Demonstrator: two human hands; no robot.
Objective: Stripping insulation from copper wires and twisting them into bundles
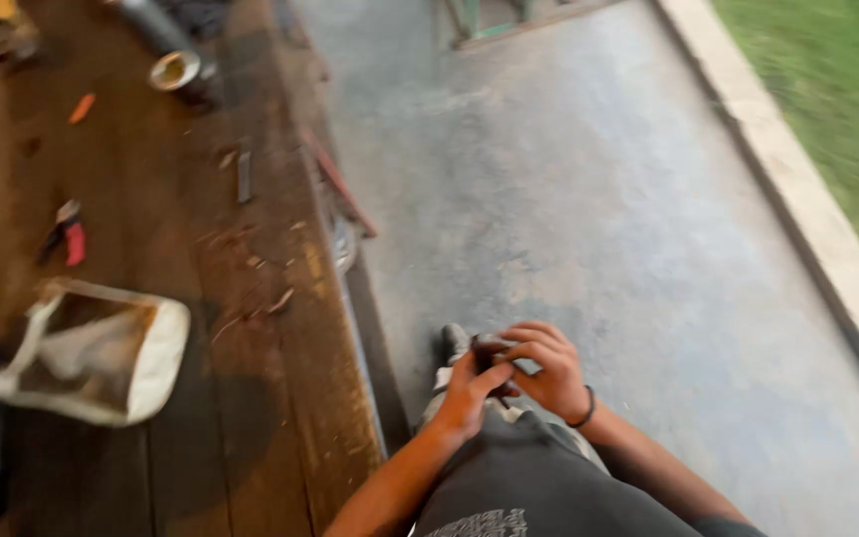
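Dark brown wooden desk [151, 467]; white cloth bag [156, 368]; red-handled tool [74, 242]; grey concrete floor [569, 199]; green grass [837, 89]; black wristband [586, 409].

Grey concrete floor [589, 199] between wooden workbench [151, 298] and grass [837, 89]

The small dark thing [489, 348] pinched between my left hand [467, 396] and right hand [547, 373] looks matt and dull, though blur hides what it is made of. My trousers [529, 477] are dark, soft cloth with no shine. The workbench [211, 298] beside me is rough brown wood, worn, stained and littered with pale chips. On it lies a bag [101, 348] of limp, off-white cloth, and a tin [173, 70] with a dull metal gleam. The floor [589, 199] is grey concrete, smooth but blotchy and matt. A paler concrete kerb [797, 169] edges it, and past it the grass [837, 89] looks soft.
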